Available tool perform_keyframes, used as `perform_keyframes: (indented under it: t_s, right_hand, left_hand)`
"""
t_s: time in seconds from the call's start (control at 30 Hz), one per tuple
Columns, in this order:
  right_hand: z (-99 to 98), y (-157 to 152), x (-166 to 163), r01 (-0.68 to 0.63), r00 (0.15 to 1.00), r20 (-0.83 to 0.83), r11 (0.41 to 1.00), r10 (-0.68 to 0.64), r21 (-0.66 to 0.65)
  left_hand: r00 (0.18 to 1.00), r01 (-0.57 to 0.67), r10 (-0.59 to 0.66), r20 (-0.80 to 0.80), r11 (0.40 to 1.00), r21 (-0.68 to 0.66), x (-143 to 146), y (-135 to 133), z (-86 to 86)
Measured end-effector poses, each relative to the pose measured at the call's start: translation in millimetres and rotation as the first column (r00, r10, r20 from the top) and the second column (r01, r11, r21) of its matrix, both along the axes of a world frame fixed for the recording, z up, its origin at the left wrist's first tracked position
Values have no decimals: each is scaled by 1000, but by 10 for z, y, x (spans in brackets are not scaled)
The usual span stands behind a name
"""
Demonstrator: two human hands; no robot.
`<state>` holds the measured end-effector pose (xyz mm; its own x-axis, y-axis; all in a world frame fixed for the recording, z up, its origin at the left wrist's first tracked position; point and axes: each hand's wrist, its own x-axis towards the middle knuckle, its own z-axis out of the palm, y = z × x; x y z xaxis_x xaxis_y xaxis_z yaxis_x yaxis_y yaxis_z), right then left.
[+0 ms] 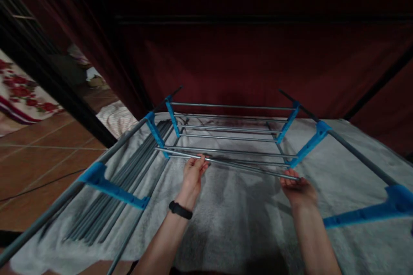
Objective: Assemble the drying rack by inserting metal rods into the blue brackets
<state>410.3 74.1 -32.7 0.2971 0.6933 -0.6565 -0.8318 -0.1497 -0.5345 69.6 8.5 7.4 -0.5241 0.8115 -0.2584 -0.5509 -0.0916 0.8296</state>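
Two bare hands, seen from above, hold a slim grey metal rod (251,168) low over a pale, soft-looking cloth (232,227), inside a partly assembled frame. The left hand (193,174), with a dark wristband (180,210) below it, pinches the rod between thumb and fingertips, some way in from its far left end. The right hand (298,191) has its fingers curled at the rod's other end, that grip closed on the metal, the tip poking just past it. The rod slants: its left end is near the foot of a blue plastic left bracket (156,135), though whether they touch cannot be told, and its right end sits closer to the wearer, just in front of a matching blue plastic right bracket (309,144). Behind it, straight grey metal crossbars (230,106) span the brackets, which hang on two long grey tubular side rails (361,154). A bundle of loose grey rods (122,184) lies on the cloth at left. To handle the rod well, I would keep both pinches light, let the left fingers set its direction while the right hand steadies the end, and bring it parallel with the crossbars before applying any pressure. Pushing at this slant could twist a bracket or knock a neighbouring bar.
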Motion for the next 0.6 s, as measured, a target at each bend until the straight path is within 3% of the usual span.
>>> perform_keyframes:
  t_s: [0.27, 0.47, 0.6]
  right_hand:
    - [-147, 23, 89, 38, 998, 46, 994, -33, -100]
    - [-291, 25, 83, -121, 988, 80, 988, 129, -97]
    - [-331, 43, 123, -135, 987, 70, 985, 143, -106]
  left_hand:
    - [992, -14, 32, -126, 989, 147, 249, -47, 223]
    - [991, -5, 34, -130, 976, 219, 362, -59, 336]
    - [994, 9, 18, -109, 971, 239, 421, -44, 334]
